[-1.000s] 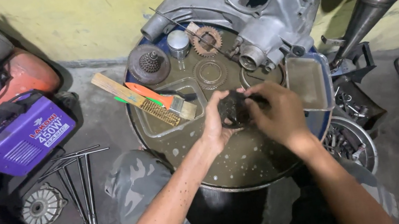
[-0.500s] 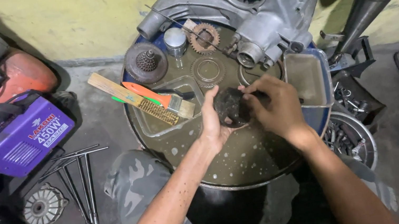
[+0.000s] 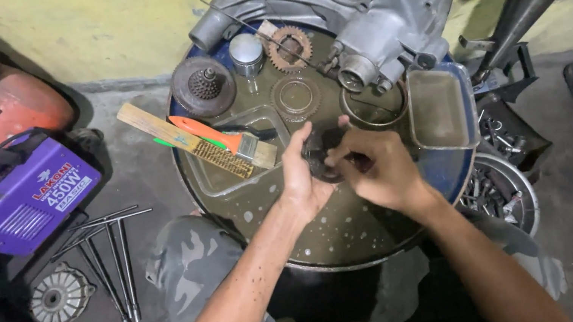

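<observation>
As seen overhead, hand-held dark gear [image 3: 324,153].

Both bare forearms rise from the bottom edge and converge toward centre. The left arm runs up toward 1 o'clock; the left hand [image 3: 302,174] is cupped, palm turned right, thumb up, fingers curled. The right arm runs up toward 11 o'clock; the right hand [image 3: 378,168] is back-up, fingers bent toward 9 o'clock, fingertips meeting the left hand's.

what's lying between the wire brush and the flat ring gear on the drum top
In the head view, a paintbrush with an orange handle lies between the wire brush and the ring gear.
</observation>
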